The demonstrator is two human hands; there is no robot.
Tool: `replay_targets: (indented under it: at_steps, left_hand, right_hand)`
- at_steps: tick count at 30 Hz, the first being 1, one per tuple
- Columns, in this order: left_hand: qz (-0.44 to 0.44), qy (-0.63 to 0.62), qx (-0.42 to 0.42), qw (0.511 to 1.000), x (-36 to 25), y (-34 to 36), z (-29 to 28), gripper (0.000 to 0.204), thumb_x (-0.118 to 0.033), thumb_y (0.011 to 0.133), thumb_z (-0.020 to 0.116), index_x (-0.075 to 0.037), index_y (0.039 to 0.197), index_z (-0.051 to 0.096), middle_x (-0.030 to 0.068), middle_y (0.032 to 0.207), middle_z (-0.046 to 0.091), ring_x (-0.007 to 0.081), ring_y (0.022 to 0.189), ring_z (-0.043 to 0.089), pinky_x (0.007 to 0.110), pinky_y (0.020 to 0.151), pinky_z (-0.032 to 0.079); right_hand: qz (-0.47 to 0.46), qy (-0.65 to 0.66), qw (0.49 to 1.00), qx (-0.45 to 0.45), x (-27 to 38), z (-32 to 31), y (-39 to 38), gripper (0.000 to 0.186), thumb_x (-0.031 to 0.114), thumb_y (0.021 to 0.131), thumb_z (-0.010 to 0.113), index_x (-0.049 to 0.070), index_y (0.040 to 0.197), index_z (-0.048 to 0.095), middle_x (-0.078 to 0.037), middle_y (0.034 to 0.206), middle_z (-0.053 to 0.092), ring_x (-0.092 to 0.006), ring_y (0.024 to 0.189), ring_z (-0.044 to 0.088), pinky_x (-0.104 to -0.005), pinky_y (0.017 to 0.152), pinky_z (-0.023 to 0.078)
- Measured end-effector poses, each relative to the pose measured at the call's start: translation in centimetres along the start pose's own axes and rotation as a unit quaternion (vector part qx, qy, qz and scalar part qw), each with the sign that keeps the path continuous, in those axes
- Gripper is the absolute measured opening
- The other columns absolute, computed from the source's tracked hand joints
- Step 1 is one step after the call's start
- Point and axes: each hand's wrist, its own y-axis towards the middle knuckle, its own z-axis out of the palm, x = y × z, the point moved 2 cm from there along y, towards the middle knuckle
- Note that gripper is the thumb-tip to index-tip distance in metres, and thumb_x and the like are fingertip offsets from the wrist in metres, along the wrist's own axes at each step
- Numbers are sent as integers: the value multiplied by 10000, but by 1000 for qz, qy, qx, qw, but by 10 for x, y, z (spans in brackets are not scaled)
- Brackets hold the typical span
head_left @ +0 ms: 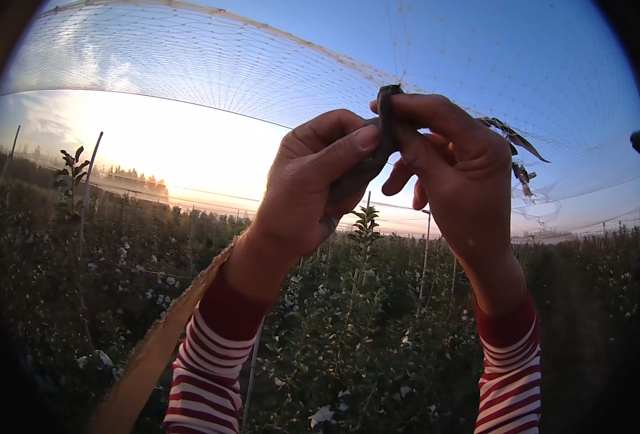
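Both hands are raised against the sky, just under the edge of a fine net (211, 61). A dark, flat, bendy strip (388, 108) runs between them, its top end folded over close to the net's cord. My left hand (302, 173) is closed, thumb pressing the strip's lower part against the fingers. My right hand (461, 163) pinches the upper part between thumb and forefinger, the other fingers curled loosely. Whether the strip is looped round the cord I cannot tell. A tan band (160, 343) hangs from beside my left wrist toward the lower left.
Leafy young trees (363, 231) in rows fill the ground below, with pale patches among them. Thin poles (88, 181) stand at the left. Dried leaves (511, 134) hang in the net right of my right hand. A low sun glares at the left.
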Motion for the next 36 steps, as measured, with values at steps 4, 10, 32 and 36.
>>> replay_targets:
  at_steps: [4,10,32,36]
  left_hand:
    - [-98,13,41,994,-11,6,-2,81,-123,950,598,-56,922,634,-62,601,493,-9,415,325,163,356,215]
    - [-144,10,84,986,-17,8,1,98,-133,946,607,-56,886,614,-62,619,484,-3,424,322,167,358,215]
    - [258,431,-38,864,7,-5,53,187,61,890,608,2,1055,673,9,803,638,35,677,516,204,580,415]
    - [271,492,-45,826,6,-9,50,174,45,892,613,7,1051,672,14,799,637,36,669,512,209,578,415]
  right_hand:
    - [-52,-58,997,26,1,-6,-2,207,24,927,590,64,1114,669,13,835,675,-46,616,616,-171,433,407]
    - [-148,-209,966,34,9,-12,-1,102,-30,901,585,32,973,620,-4,821,593,-67,667,607,-184,471,424]
    - [-220,-285,933,2,22,-49,-23,330,24,871,653,-3,1185,557,-74,912,587,-94,641,561,-227,507,430]
    - [-282,-335,896,-79,25,-45,-19,255,114,867,690,10,1065,568,-88,882,570,-115,600,548,-240,456,402]
